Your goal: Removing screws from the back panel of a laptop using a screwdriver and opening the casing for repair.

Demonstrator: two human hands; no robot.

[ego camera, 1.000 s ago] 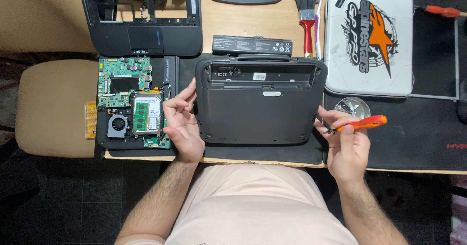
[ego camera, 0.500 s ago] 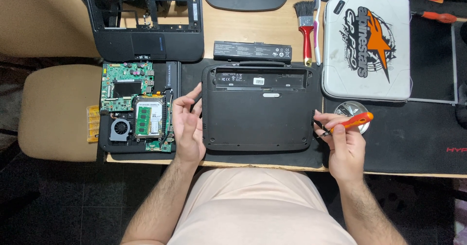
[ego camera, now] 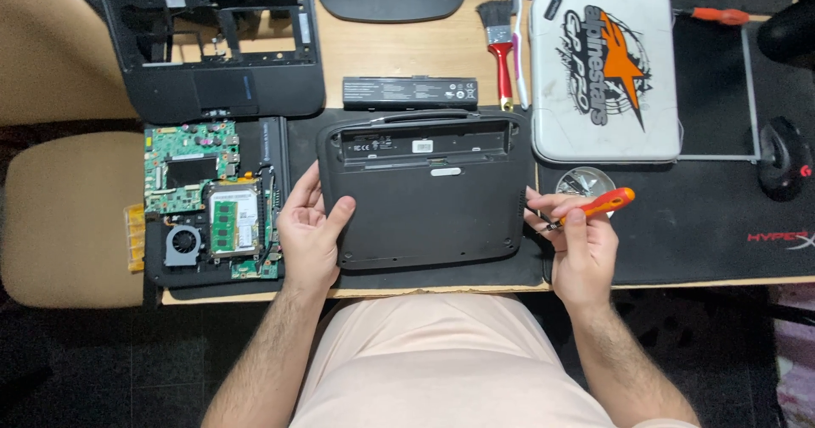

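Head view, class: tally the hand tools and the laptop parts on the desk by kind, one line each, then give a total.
Orange-handled screwdrivers: 2, one in the right hand, one at the far right
Red-handled brush: 1
Black laptop shells: 2, one under the left hand, one empty frame
Green circuit board: 1
Black battery bar: 1
Total: 7
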